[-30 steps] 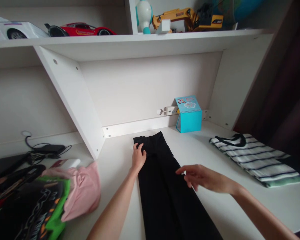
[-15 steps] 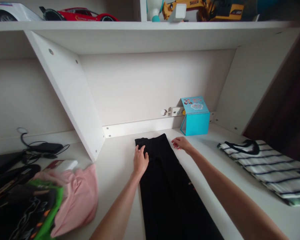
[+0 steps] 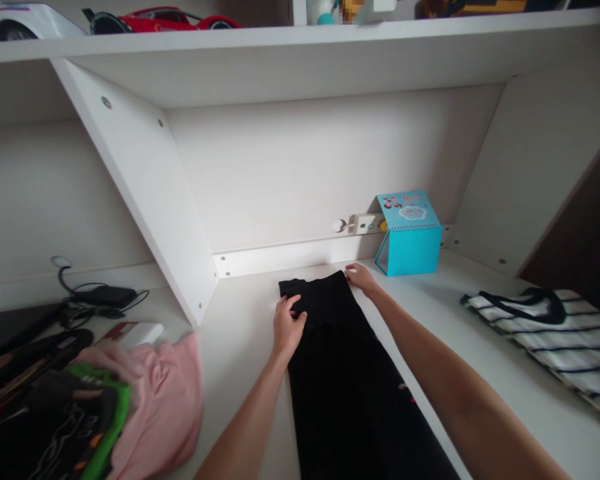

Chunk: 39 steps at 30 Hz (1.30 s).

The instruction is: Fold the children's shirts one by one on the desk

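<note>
A pair of black pants point(image 3: 340, 373) lies lengthwise on the white desktop, waistband at the far end, with a small light and red print on the right side. My left hand point(image 3: 287, 325) rests at the left edge just below the waistband, fingers apart and thumb over the cloth. At the waistband's far right corner, my right hand point(image 3: 360, 277) has its fingertips pinched together at the fabric. The lower ends of the legs run out of view at the bottom.
A blue desk calendar point(image 3: 414, 250) stands behind my right hand, beside a power strip point(image 3: 366, 224). Folded striped clothing point(image 3: 575, 347) lies right. Pink cloth point(image 3: 165, 393), other garments and a black adapter point(image 3: 111, 295) lie left of a divider panel point(image 3: 145, 180). A shelf overhead holds a red toy car point(image 3: 165, 20).
My right hand has moved left to the pants' waistband corner from beside it. My left hand stays at the left edge. The view has shifted slightly.
</note>
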Motion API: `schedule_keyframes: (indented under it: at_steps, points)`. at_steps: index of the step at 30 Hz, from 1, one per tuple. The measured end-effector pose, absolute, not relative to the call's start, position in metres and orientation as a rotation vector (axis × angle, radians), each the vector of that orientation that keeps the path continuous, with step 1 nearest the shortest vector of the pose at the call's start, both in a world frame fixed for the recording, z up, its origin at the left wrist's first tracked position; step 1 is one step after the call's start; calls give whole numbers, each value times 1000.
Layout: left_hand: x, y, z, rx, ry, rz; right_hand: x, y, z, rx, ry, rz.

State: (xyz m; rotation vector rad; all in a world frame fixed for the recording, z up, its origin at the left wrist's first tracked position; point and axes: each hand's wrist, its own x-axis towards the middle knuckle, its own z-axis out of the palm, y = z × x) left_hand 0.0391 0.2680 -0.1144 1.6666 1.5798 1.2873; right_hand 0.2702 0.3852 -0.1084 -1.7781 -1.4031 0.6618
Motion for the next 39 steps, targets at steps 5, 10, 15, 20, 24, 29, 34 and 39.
schedule_keyframes:
  at_steps: [5,10,15,20,24,29,34,39]
  points:
    - [39,266,-114,1622,1552,1248,264,392,-108,-1845,-1468,581]
    - [38,268,-118,1666,1510,1205,257,390,-104,-1865,-1531,470]
    - [41,268,-116,1635,1553,1156,248,386,-105,-1947,-1547,263]
    - [43,261,-111,1784,1650,1187,240,383,-104,-2004,-1642,113]
    - [44,258,-109,1977,1708,1252,233,376,-96,-1953,-1769,27]
    - [49,255,-107,2236,1793,959,225,356,-107,-1809,-2079,118]
    - [53,252,-109,2253,1940,522,223,346,-116,-1841,-2219,245]
    - [53,254,-112,2263,1976,429,224,315,-99,-1852,-2336,337]
